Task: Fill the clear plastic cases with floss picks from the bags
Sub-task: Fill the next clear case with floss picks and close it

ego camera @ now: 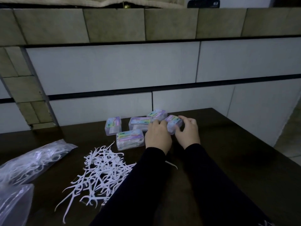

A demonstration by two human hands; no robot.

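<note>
Both my hands hold one clear plastic case with a colourful label at the far middle of the dark table. My left hand grips its left end, and my right hand curls round its right end. Several other labelled cases lie close by: one at the left, one in front, one behind my left hand and one at the back. A loose heap of white floss picks lies left of my left sleeve. A clear bag of picks lies at the far left.
A second clear bag sits at the bottom left corner. One stray pick lies between my sleeves. Stacked cardboard boxes form a wall right behind the table. The table's right edge drops to the floor.
</note>
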